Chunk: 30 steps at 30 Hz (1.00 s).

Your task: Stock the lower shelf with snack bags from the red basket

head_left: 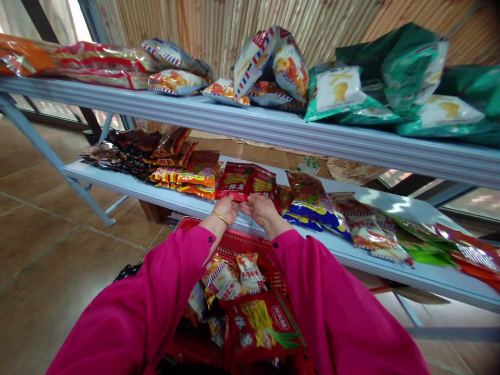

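Two red snack bags (235,179) lie side by side on the lower shelf (187,202), their near edges under my fingers. My left hand (225,209), with a gold bangle at the wrist, is closed on the lower edge of the left bag. Close beside it, my right hand (260,208) grips the lower edge of the right red bag (263,182). Beneath my forearms stands a red plastic basket (238,240). Inside it are a large red snack bag (261,325) and several smaller white and orange packets (250,273).
Orange-and-yellow snack bags (187,174) are stacked left of the red ones, and blue-edged bags (310,200) lie to the right. Overhead, the upper shelf (195,112) carries more bags, including green ones (339,91). Tiled floor (58,245) extends at the left.
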Each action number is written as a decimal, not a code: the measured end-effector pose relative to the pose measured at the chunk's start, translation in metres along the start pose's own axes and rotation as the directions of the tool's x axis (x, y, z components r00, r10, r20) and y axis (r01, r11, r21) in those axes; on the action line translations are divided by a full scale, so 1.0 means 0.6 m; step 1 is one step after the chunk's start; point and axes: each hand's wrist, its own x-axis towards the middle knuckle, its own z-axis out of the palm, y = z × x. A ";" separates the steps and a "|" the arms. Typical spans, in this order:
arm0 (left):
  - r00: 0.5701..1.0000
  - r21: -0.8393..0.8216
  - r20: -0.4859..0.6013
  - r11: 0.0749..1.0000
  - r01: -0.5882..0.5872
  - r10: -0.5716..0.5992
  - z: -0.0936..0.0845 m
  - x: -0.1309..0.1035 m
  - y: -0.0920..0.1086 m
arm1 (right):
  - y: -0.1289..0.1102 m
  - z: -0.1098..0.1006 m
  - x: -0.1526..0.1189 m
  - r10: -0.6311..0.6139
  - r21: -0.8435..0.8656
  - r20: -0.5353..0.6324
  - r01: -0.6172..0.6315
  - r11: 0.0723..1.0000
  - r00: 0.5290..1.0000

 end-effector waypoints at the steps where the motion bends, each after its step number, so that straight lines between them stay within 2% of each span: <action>1: 1.000 0.021 0.015 1.000 0.022 -0.022 0.000 -0.005 0.001 | 0.000 0.001 -0.005 -0.002 -0.006 0.005 0.002 1.000 1.000; 6: 0.994 0.144 0.052 0.986 0.086 -0.094 -0.013 -0.030 0.007 | 0.001 -0.003 -0.023 -0.017 -0.043 0.014 0.018 0.999 1.000; 10: 0.994 0.223 0.060 0.972 0.073 -0.088 -0.034 -0.056 -0.002 | 0.012 -0.014 -0.037 -0.044 -0.061 0.019 0.045 0.997 0.999; 13: 0.993 0.262 0.093 0.964 0.044 -0.070 -0.056 -0.085 -0.021 | 0.035 -0.026 -0.054 -0.070 -0.064 0.036 0.072 0.995 0.997; 18: 0.983 0.335 0.146 0.940 0.056 -0.110 -0.098 -0.132 -0.066 | 0.093 -0.050 -0.082 -0.103 -0.085 0.046 0.107 0.991 0.994; 24: 0.979 0.380 0.165 0.924 0.051 -0.122 -0.133 -0.157 -0.109 | 0.151 -0.074 -0.110 -0.122 -0.127 0.055 0.129 0.984 0.991; 27: 0.983 0.394 0.143 0.918 0.048 -0.113 -0.149 -0.163 -0.113 | 0.163 -0.089 -0.121 -0.104 -0.159 0.101 0.119 0.980 0.989; 30: 0.996 0.417 0.060 0.908 0.036 -0.067 -0.175 -0.163 -0.106 | 0.167 -0.115 -0.123 -0.063 -0.217 0.131 0.090 0.972 0.989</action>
